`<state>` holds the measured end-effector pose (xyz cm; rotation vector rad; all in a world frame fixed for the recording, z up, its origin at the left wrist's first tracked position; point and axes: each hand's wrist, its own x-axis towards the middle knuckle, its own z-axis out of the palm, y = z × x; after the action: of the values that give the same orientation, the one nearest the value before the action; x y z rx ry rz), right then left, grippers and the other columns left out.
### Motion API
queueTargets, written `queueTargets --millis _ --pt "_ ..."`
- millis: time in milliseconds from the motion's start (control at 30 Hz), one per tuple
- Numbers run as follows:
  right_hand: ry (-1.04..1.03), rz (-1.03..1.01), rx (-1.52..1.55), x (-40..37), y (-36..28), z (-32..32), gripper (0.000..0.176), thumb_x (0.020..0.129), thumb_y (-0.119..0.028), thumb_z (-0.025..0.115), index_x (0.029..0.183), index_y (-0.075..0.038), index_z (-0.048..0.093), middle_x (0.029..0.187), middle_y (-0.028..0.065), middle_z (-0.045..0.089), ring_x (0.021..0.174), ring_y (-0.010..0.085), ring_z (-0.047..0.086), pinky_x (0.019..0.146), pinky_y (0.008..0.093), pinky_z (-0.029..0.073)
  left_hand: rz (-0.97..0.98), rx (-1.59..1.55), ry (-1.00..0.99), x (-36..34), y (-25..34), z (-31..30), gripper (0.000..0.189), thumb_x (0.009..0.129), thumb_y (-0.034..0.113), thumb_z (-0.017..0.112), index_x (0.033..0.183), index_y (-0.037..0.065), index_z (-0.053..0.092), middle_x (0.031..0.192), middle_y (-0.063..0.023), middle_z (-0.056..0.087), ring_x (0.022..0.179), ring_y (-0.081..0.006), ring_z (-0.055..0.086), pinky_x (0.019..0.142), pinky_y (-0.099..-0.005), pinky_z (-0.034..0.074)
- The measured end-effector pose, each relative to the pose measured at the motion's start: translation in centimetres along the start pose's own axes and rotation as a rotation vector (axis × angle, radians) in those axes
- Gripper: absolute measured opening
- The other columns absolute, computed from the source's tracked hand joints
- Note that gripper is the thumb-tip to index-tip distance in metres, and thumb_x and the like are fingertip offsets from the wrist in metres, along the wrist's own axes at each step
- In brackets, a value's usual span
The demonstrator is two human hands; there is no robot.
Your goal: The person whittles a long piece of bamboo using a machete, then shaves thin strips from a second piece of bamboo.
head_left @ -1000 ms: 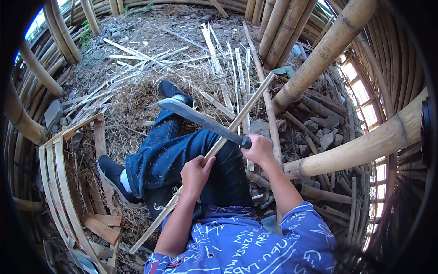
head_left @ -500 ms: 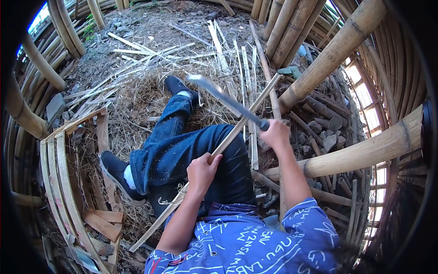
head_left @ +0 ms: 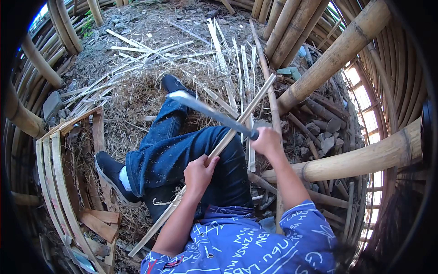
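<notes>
My left hand (head_left: 199, 174) is closed around a long bamboo strip (head_left: 248, 111), which slants from lower left to upper right across my thigh. In my right hand (head_left: 268, 140) is the dark handle of a long-bladed knife (head_left: 214, 114). The blade points up and to the left and crosses the strip above my left hand; its far end is blurred. A thin curled shaving (head_left: 160, 201) hangs by the lower part of the strip. My bent leg in blue jeans (head_left: 191, 148) lies under the strip.
Loose bamboo strips (head_left: 219, 45) and pale shavings (head_left: 130, 105) cover the ground ahead. A wooden frame (head_left: 57, 160) stands at left. Thick bamboo poles (head_left: 337, 57) and another pole (head_left: 365, 157) lean in at right, near broken stones (head_left: 327, 144).
The knife and my right hand have moved down and left along the strip, toward my left hand. My left hand stays nearly in place on the strip.
</notes>
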<state>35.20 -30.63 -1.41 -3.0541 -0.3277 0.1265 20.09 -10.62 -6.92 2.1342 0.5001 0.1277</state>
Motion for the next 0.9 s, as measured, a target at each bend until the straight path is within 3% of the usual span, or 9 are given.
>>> queueTargets --millis 167,300,433,900 --pt "0.104 0.175 0.095 3.4 2.4 -1.6 0.029 0.074 -0.035 0.072 0.085 -0.008 0.073 0.084 0.0210 0.071 0.086 0.0394 0.069 0.079 0.0476 0.055 -0.006 0.010 -0.004 0.2 0.2 0.1 0.047 0.087 0.048 0.070 0.075 0.003 0.066 0.065 -0.0184 0.063 0.064 -0.0389 0.064 0.059 -0.0457 0.049" --pt "0.099 0.139 0.122 2.4 1.8 -0.8 0.030 0.074 -0.035 0.071 0.084 -0.007 0.073 0.082 0.0218 0.070 0.085 0.0405 0.068 0.078 0.0475 0.055 -0.007 0.011 0.007 0.4 -0.1 0.3 0.047 0.087 0.048 0.069 0.074 0.003 0.066 0.065 -0.0184 0.063 0.064 -0.0390 0.064 0.059 -0.0457 0.049" --pt "-0.070 0.013 0.099 -0.9 -0.2 0.3 0.028 0.075 -0.033 0.067 0.083 -0.007 0.073 0.084 0.0207 0.071 0.085 0.0390 0.070 0.079 0.0484 0.055 -0.016 0.004 0.004 0.3 -0.2 0.4 0.047 0.087 0.047 0.069 0.074 0.002 0.065 0.065 -0.0190 0.062 0.064 -0.0396 0.063 0.059 -0.0461 0.048" --pt "0.005 -0.008 0.104 -0.7 0.0 0.6 0.029 0.073 -0.034 0.070 0.079 -0.007 0.073 0.078 0.0191 0.071 0.079 0.0382 0.070 0.076 0.0470 0.056 0.001 0.030 -0.001 0.4 0.3 0.0 0.049 0.089 0.050 0.065 0.074 0.003 0.066 0.068 -0.0186 0.065 0.068 -0.0396 0.065 0.061 -0.0471 0.050"
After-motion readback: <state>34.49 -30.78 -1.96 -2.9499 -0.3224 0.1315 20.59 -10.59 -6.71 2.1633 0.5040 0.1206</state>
